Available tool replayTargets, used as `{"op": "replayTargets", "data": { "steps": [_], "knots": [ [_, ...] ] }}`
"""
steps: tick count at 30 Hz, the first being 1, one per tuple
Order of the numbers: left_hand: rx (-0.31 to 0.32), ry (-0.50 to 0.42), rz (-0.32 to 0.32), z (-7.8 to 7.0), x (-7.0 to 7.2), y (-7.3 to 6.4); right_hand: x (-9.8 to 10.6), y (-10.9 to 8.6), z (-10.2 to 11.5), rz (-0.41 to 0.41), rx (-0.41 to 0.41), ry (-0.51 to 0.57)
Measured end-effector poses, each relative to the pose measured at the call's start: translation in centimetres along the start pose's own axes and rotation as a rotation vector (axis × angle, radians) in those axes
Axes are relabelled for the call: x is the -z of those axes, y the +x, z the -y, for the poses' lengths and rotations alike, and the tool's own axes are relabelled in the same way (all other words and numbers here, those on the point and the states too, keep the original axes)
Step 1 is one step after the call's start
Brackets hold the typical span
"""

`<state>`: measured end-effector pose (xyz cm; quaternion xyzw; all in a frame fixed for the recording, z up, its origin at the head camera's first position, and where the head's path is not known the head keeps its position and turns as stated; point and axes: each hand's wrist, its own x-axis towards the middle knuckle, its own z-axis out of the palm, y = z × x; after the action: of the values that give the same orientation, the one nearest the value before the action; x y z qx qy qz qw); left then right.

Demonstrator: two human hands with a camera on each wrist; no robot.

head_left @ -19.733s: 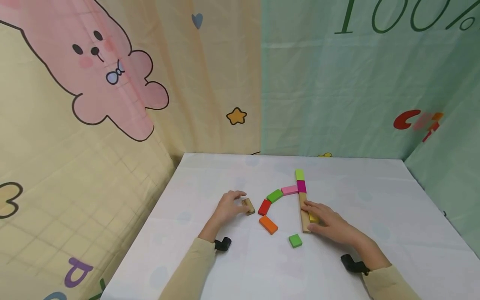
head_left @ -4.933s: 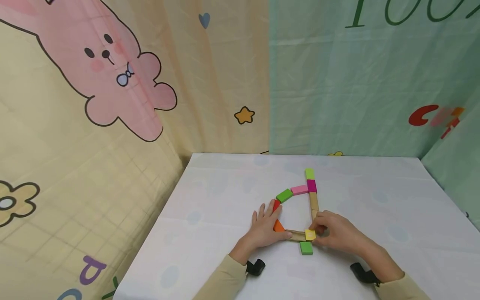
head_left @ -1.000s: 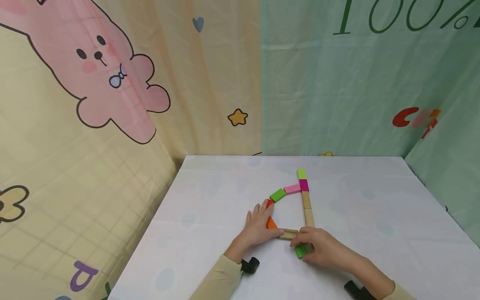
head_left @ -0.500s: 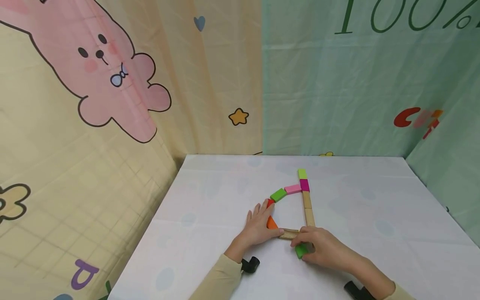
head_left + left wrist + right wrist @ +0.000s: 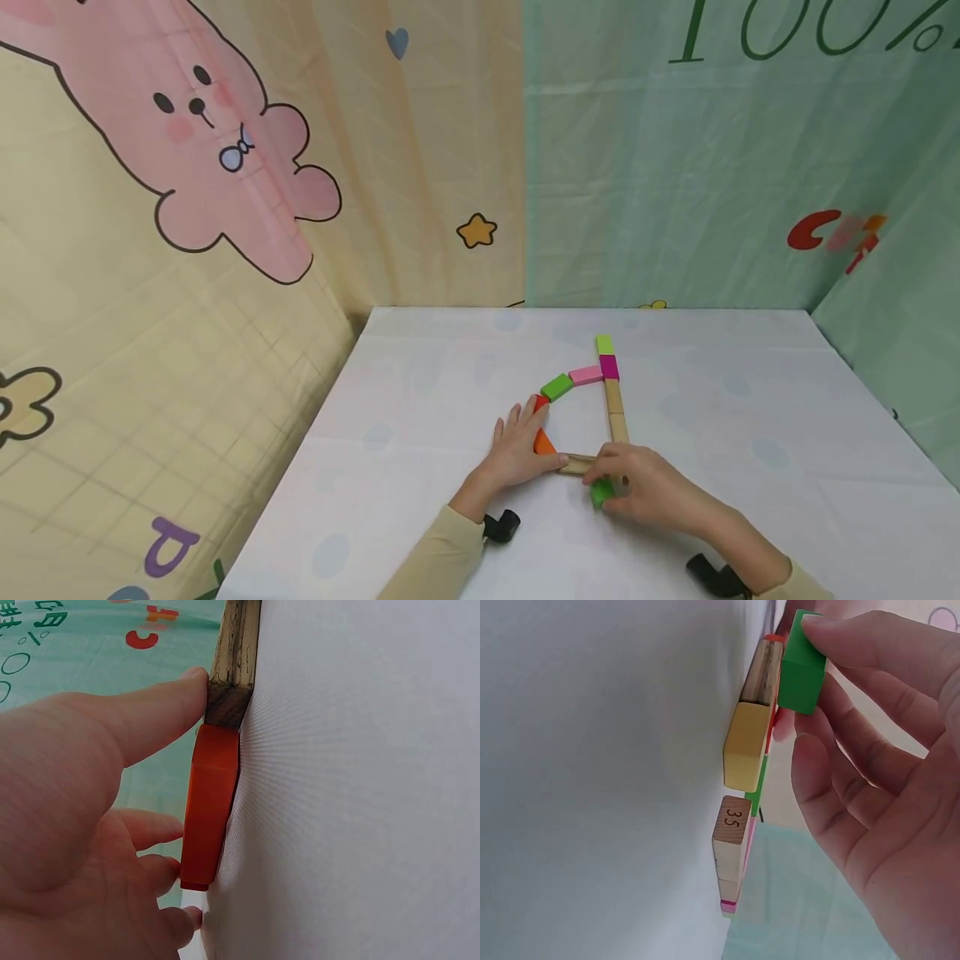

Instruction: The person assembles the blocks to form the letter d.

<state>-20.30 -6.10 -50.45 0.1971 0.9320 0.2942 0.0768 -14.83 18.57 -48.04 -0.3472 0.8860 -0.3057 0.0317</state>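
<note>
My right hand [image 5: 645, 487] pinches a green block [image 5: 802, 671] between thumb and fingers. In the right wrist view it is raised above the yellow block [image 5: 745, 750], which my hand hides in the head view. My left hand [image 5: 513, 454] lies with fingers spread over the red block [image 5: 541, 402] and the orange block [image 5: 543, 443]. Its thumb touches the end of a grooved wooden block [image 5: 576, 464], close against the orange one. Beyond the yellow block, across a small gap, a wooden block marked 35 [image 5: 733, 817] begins the straight column.
The outline continues with a second green block [image 5: 557, 387] and a pink block [image 5: 585, 375]. Wooden pieces [image 5: 615, 410], a magenta block [image 5: 609, 367] and a lime block [image 5: 604, 343] form the straight side. Printed curtains [image 5: 435, 167] stand behind the white table [image 5: 435, 358].
Since the earliest frame the wooden and yellow blocks have joined the outline's lower edge. My right hand has gone from the yellow block to the green one, now raised slightly. The left hand stays put lately.
</note>
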Motion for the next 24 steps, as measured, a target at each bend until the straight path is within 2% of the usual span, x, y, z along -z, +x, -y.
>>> {"op": "replayTargets", "data": {
  "steps": [14, 24],
  "knots": [
    [0.014, 0.001, 0.009, -0.1, 0.2, 0.1, 0.5, 0.2, -0.5, -0.049, -0.001, 0.053],
    [0.017, -0.002, -0.001, -0.1, 0.1, 0.2, 1.2, 0.1, -0.9, -0.087, -0.039, 0.011]
  ]
}}
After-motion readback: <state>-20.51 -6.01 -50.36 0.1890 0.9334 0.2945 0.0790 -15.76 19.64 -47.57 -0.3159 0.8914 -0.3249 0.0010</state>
